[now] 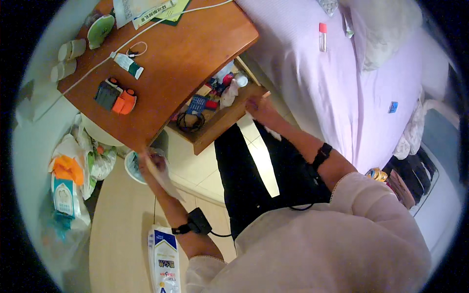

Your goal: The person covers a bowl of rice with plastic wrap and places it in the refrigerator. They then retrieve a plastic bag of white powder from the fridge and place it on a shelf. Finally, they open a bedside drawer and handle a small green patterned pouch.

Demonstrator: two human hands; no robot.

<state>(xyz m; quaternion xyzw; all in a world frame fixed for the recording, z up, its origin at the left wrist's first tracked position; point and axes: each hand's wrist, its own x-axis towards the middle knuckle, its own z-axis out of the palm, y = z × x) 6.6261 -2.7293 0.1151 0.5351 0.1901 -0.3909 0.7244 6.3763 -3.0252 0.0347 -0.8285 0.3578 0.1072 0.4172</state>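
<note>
My left hand (155, 163) is at the near corner of the brown wooden desk (190, 36), holding what looks like a thin white tissue (166, 183); both are blurred. Below that hand stands a small bin with a light-blue liner (132, 166). At the right end of the open drawer (220, 122), my right hand (258, 106) touches the top of its front panel. A bit of white material (273, 133) shows beneath the right forearm, and the fingers are too blurred to make out. Inside the drawer lie a coiled black cable (190, 122), a dark-blue packet (197, 105) and a white round cap (241, 79).
On the desktop are an orange-and-grey toy truck (116, 99), a tube (127, 66) and a white cable (146, 30). A bed with a lilac sheet (307, 80) borders the right side. Plastic bags (104, 163) hang at left. A white-and-blue package (165, 256) lies below.
</note>
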